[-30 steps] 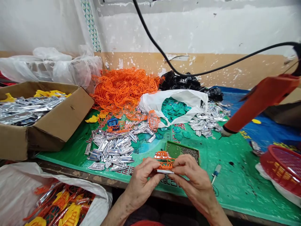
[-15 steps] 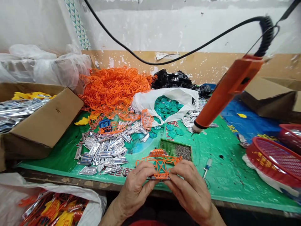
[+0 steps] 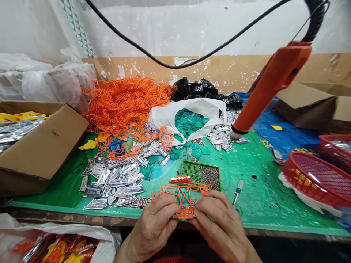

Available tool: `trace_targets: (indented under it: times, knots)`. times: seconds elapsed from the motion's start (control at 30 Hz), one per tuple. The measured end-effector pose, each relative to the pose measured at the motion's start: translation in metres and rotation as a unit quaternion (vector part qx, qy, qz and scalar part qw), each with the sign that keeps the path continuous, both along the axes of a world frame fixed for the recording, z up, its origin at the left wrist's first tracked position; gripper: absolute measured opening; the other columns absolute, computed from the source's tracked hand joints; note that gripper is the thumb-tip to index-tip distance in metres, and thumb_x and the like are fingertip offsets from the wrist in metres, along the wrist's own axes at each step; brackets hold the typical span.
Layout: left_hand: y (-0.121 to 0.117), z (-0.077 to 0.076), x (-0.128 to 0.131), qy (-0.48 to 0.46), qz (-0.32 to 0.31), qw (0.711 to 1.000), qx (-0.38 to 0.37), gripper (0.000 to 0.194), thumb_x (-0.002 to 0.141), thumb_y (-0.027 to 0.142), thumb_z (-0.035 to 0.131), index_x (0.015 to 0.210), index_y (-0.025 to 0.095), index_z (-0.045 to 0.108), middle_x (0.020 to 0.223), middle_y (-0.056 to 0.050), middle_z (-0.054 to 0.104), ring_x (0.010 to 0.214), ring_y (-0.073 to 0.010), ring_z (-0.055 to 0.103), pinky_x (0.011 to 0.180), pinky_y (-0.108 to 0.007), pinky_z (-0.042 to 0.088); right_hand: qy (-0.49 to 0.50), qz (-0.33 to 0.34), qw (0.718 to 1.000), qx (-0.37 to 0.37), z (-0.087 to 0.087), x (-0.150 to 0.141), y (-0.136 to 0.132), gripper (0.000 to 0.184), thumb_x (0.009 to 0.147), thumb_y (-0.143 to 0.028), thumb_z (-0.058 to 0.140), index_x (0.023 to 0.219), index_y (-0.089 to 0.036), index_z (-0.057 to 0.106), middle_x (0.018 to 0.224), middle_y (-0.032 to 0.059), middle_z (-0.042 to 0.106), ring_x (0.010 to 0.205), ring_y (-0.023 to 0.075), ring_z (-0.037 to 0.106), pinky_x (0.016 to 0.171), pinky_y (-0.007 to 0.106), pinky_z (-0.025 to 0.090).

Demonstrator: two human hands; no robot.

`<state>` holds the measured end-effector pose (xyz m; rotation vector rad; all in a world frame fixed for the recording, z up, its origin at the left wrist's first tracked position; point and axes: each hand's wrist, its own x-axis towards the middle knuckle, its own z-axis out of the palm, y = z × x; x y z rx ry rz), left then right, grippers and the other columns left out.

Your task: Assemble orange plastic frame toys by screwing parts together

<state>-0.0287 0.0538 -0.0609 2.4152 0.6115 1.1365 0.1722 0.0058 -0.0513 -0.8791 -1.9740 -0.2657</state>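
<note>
Between both hands is an orange plastic lattice frame (image 3: 184, 194), held near the table's front edge. My left hand (image 3: 155, 224) pinches its near left side, fingers closed. My right hand (image 3: 221, 223) grips the near right side the same way. Silver edges of a shiny plate show along the frame's near part, partly hidden by my fingers. Another silver strip lies along its far side. Just beyond the frame stands a green tray (image 3: 193, 168) with small metal screws (image 3: 210, 176) in its right part. A screwdriver (image 3: 238, 191) lies to the right of my right hand.
An orange electric screwdriver (image 3: 270, 89) hangs from a cable at right. Silver pieces (image 3: 117, 179), orange frames (image 3: 128, 102) and a white bag (image 3: 161, 118) of green pieces cover the table. A cardboard box (image 3: 46, 149) stands left, a red basket (image 3: 287, 171) right.
The orange frame has tilted, so its lattice now faces up more fully between my hands. The view has shifted to the right. The hanging electric screwdriver has swung.
</note>
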Motion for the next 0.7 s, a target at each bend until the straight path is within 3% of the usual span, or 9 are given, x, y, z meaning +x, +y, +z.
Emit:
trace_targets:
  times: [0.27, 0.47, 0.7]
  knots:
    - [-0.002, 0.002, 0.0, -0.007, 0.016, 0.999, 0.031, 0.029, 0.084, 0.006, 0.053, 0.107, 0.023, 0.056, 0.085, -0.005, 0.067, 0.081, -0.0158, 0.066, 0.075, -0.021, 0.053, 0.03, 0.012, 0.999, -0.012, 0.001, -0.003, -0.001, 0.018, 0.081, -0.004, 0.061, 0.097, -0.012, 0.061, 0.081, 0.0053, 0.069, 0.077, 0.0147, 0.065, 0.085, 0.038, 0.052]
    - [-0.001, 0.004, 0.001, -0.022, 0.011, 0.998, 0.054, 0.021, 0.087, 0.007, 0.05, 0.103, 0.018, 0.059, 0.086, -0.006, 0.067, 0.081, -0.0142, 0.065, 0.073, -0.02, 0.053, 0.017, -0.016, 0.999, -0.033, 0.005, -0.006, 0.003, 0.012, 0.086, -0.012, 0.06, 0.096, -0.011, 0.063, 0.084, 0.0087, 0.069, 0.085, 0.0184, 0.061, 0.078, 0.036, 0.052]
    - [-0.006, 0.005, 0.005, -0.025, 0.02, 0.998, 0.053, 0.019, 0.088, 0.006, 0.05, 0.102, 0.015, 0.059, 0.088, -0.006, 0.066, 0.082, -0.0128, 0.063, 0.076, -0.02, 0.054, 0.028, -0.013, 0.999, -0.02, -0.005, -0.006, 0.002, 0.01, 0.085, -0.007, 0.059, 0.091, -0.009, 0.066, 0.083, 0.0086, 0.071, 0.083, 0.0185, 0.06, 0.076, 0.037, 0.05]
